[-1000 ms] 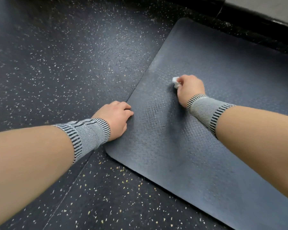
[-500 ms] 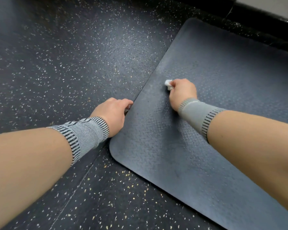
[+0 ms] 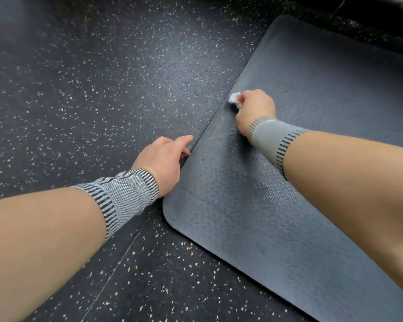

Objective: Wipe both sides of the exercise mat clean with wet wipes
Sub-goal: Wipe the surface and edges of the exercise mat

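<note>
A dark grey textured exercise mat (image 3: 323, 94) lies flat on the floor, filling the right half of the head view. My right hand (image 3: 254, 110) grips a small bunched white wet wipe (image 3: 233, 99) and presses it on the mat close to its left long edge. My left hand (image 3: 163, 156) rests on the floor against that same edge, nearer to me, with its fingertips at the mat's rim; whether they hold the rim is hidden. Both wrists wear grey striped knit bands.
Black rubber floor (image 3: 102, 89) with white and yellow specks surrounds the mat on the left and in front. A thin seam (image 3: 116, 266) runs through the floor tiles. A dark wall base (image 3: 358, 22) borders the mat's far end.
My right hand has slid the wipe leftward across the mat to its left edge. My left hand has shifted off the mat's surface to the floor beside the edge.
</note>
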`<state>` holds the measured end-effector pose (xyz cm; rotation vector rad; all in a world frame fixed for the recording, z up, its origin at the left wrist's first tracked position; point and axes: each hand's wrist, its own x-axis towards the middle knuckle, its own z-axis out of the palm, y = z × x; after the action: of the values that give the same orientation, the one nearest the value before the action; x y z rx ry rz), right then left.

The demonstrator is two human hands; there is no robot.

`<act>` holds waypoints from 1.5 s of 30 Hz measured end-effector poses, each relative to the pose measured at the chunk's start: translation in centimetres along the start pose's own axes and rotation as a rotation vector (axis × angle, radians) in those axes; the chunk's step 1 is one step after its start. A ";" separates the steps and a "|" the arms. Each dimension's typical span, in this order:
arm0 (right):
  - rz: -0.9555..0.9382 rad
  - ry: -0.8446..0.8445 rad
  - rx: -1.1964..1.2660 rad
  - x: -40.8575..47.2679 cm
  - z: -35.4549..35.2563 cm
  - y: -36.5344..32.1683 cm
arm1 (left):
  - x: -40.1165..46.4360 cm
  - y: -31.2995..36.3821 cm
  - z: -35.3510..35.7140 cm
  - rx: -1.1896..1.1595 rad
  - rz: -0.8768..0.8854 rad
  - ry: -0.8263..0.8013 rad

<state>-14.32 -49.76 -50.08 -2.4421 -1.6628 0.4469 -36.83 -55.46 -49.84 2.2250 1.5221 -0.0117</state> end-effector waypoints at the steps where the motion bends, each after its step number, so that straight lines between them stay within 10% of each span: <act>1: -0.017 -0.016 0.012 -0.9 0.5 -0.7 | 0.1 -0.1 0.0 -0.005 -0.003 0.006; 8: -0.597 -0.261 0.065 -8.3 1.5 -2.1 | 0.7 -0.7 -0.9 0.002 -0.045 0.060; 14: -0.183 0.010 0.088 -4.2 1.2 -0.4 | 0.3 -1.7 -4.0 0.154 0.012 -0.060; 25: -0.818 -0.431 0.037 -17.1 3.7 -3.8 | -4.1 -1.1 -0.4 -0.090 -0.153 0.040; 32: -0.336 -0.121 0.088 -12.2 2.6 -1.9 | -5.6 -2.4 -0.8 -0.045 -0.166 0.023; 45: -0.983 -0.647 -0.292 -16.9 0.1 0.3 | -6.6 -0.3 1.0 0.019 -0.024 -0.011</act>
<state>-19.82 -65.53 -47.62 -1.3165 -3.0482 0.8992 -39.51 -61.56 -49.19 2.2182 1.5490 -0.0456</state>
